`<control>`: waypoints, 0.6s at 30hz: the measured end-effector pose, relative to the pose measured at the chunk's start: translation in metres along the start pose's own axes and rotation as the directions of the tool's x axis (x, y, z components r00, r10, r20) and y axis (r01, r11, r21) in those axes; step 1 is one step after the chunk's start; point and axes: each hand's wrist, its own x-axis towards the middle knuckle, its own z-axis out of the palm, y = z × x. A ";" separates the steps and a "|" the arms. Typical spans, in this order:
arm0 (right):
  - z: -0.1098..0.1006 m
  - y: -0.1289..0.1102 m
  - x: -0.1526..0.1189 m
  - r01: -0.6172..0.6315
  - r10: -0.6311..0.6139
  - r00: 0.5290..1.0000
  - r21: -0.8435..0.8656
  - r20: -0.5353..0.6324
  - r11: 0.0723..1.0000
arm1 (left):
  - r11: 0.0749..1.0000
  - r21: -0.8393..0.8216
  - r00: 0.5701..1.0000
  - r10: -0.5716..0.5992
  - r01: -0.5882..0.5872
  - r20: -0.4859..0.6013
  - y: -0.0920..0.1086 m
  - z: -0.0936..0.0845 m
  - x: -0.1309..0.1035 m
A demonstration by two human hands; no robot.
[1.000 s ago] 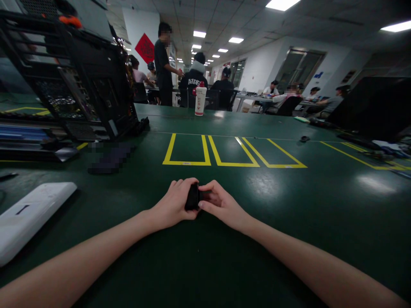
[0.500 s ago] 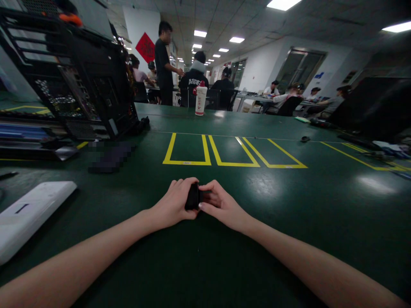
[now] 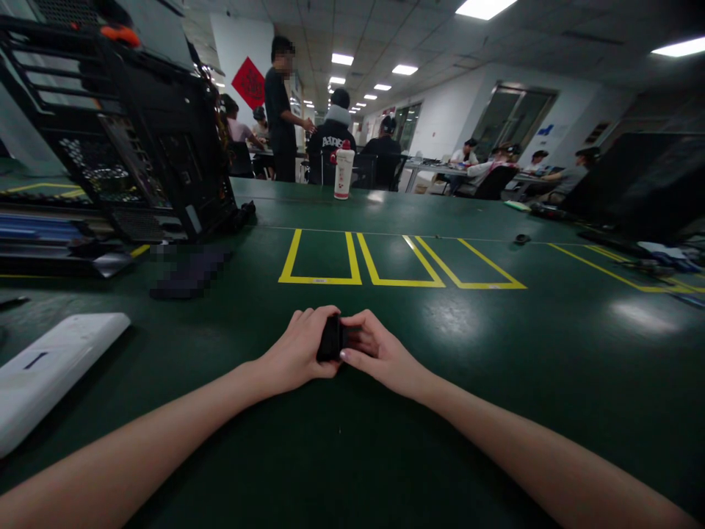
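A small black box-shaped object (image 3: 330, 339) is between my two hands, low over the green table (image 3: 341, 441). Its exact kind does not show. My left hand (image 3: 300, 344) is wrapped round its left side, with the thumb below and the fingers over the top. From the right, the thumb and fingertips of my right hand (image 3: 382, 356) pinch its right edge, while the other fingers curl behind. The fingers hide much of the object, and I cannot tell whether it touches the table.
Yellow tape outlines (image 3: 402, 284) mark the table ahead. At left are an open black computer case (image 3: 159, 147) and a white slab-shaped box (image 3: 60, 375). A white bottle (image 3: 342, 173) with a red lid stands at the far edge. Several people sit beyond; one person (image 3: 280, 110) stands.
Both hands keep the same hold on the black object. Only a very slight shift of the whole view shows.
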 end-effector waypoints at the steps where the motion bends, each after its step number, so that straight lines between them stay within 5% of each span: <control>1: 0.000 0.000 0.000 0.001 -0.001 1.000 -0.002 -0.014 1.000 | 1.000 0.001 1.000 0.002 -0.002 -0.003 0.000 0.000 0.000; 18: 0.001 -0.002 0.000 -0.014 0.014 1.000 -0.008 -0.015 1.000 | 1.000 0.018 1.000 0.010 -0.010 -0.011 0.001 -0.001 0.000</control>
